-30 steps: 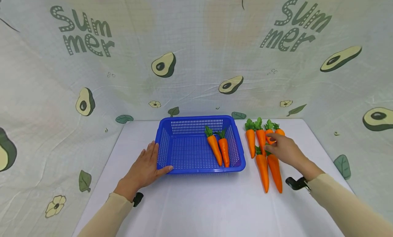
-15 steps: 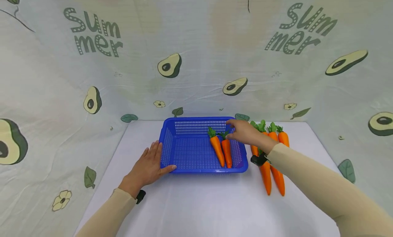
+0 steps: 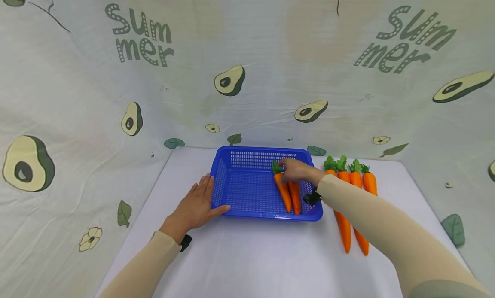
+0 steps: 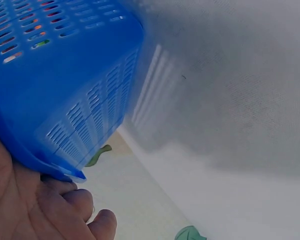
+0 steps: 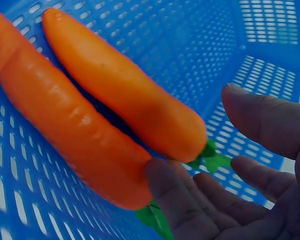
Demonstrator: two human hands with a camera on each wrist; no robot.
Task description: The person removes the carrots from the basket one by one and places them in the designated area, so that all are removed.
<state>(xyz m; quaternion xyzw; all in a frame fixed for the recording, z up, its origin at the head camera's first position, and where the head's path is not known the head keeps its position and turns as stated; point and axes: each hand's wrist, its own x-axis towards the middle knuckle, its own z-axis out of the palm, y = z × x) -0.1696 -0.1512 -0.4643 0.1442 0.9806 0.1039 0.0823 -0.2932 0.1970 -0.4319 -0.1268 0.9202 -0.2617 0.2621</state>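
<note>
A blue plastic basket (image 3: 247,190) stands on the white table, with two orange carrots inside near its right end. My left hand (image 3: 195,203) rests along the basket's left side, fingers straight and thumb over the front rim. My right hand (image 3: 297,170) is inside the basket, above the leafy end of the right-hand carrot (image 3: 294,197); the other carrot (image 3: 282,190) lies just left of it. In the right wrist view, the right hand's thumb and fingers (image 5: 165,185) are spread and hold nothing. One fingertip is at a carrot's (image 5: 70,120) top, but whether it touches cannot be told.
Right of the basket, several more carrots (image 3: 344,233) with green tops lie on the table, partly hidden by my right sleeve. A patterned cloth (image 3: 263,117) rises behind and at both sides of the table. Bare tabletop (image 3: 251,255) lies in front of the basket.
My right hand has moved left, from above the table's carrots over the basket's right rim and down into it. My left hand stays at the basket. The head view has shifted slightly.
</note>
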